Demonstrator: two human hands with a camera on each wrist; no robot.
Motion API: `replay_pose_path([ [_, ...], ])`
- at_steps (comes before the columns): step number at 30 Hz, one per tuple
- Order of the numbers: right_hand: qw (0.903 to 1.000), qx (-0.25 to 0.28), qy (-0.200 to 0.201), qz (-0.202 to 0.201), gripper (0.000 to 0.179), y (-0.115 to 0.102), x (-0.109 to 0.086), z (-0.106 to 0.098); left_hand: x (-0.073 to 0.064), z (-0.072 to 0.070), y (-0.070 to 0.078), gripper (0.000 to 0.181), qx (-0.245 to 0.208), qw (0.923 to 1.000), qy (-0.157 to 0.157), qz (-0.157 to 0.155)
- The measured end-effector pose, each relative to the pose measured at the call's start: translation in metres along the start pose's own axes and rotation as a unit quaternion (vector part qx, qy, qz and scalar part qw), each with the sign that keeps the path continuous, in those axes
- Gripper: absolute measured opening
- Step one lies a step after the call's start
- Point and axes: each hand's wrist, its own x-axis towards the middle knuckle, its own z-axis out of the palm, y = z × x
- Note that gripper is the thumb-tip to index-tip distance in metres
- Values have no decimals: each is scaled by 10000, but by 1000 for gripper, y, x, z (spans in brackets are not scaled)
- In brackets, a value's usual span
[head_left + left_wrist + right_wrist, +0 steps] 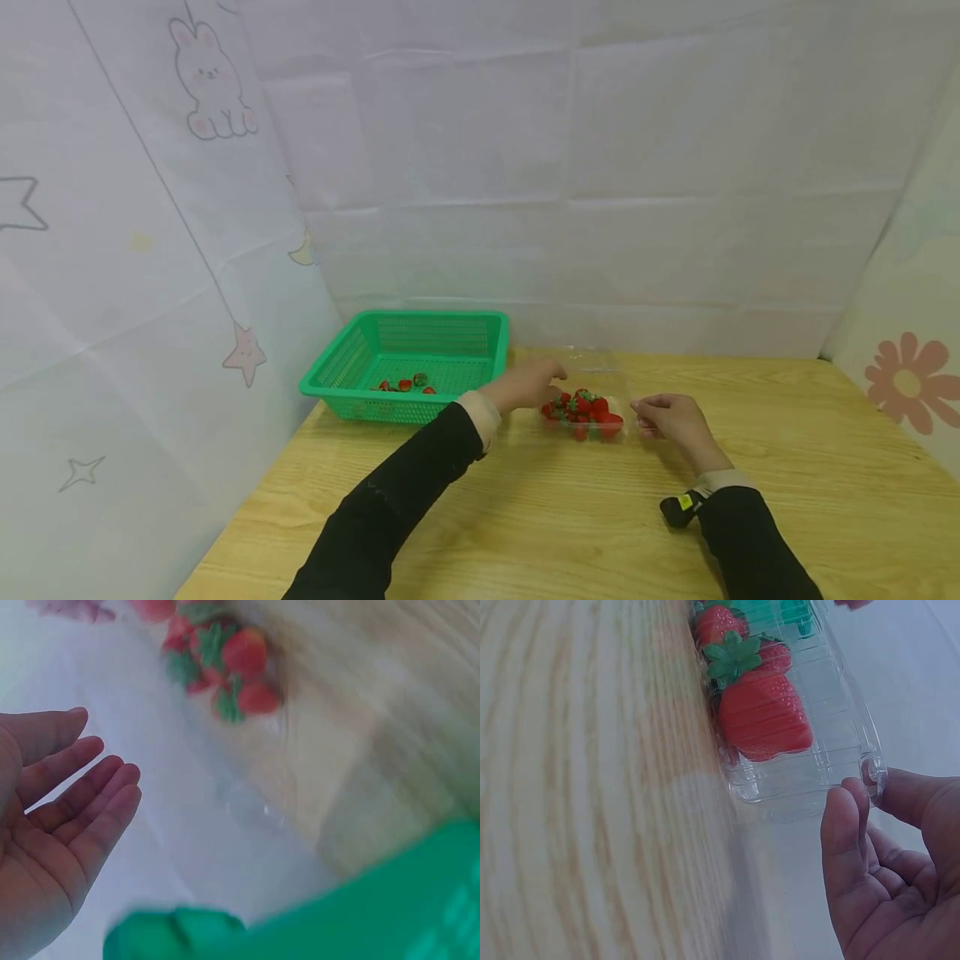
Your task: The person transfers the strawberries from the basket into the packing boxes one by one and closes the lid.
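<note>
Ribbed clear plastic box (831, 761), dimpled red strawberries (583, 407) inside, on wood-grain table (540, 517) | right hand (671, 421) pinches box rim; left hand (527, 383) loose, nothing gripped, by box's left end | green slotted basket (375, 407) left, near side partly hidden by left cuff (481, 417)

No legible text, brands or numbers; yellow patch (686, 502) on black wrist device (677, 514) unreadable.
</note>
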Motion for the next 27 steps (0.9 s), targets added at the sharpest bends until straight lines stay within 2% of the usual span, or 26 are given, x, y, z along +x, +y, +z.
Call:
replay_pose_path([
  [6,10000,-27,-4,-19,45,0,1,-2,-28,-27,-25,33,86,9987,502,-52],
  [11,10000,-18,-17,1,46,1,1,0,-49,-39,-56,32,-202,9961,716,-473],
  [15,10000,-42,-12,-8,47,1,1,1,-63,-41,-84,31,-361,9933,868,-669],
  [19,10000,-54,8,-34,46,2,2,0,-76,-39,-109,32,-435,9902,887,-989],
  [27,9999,-79,27,-59,49,3,3,0,-93,-28,-146,33,-405,9842,626,-1607],
])
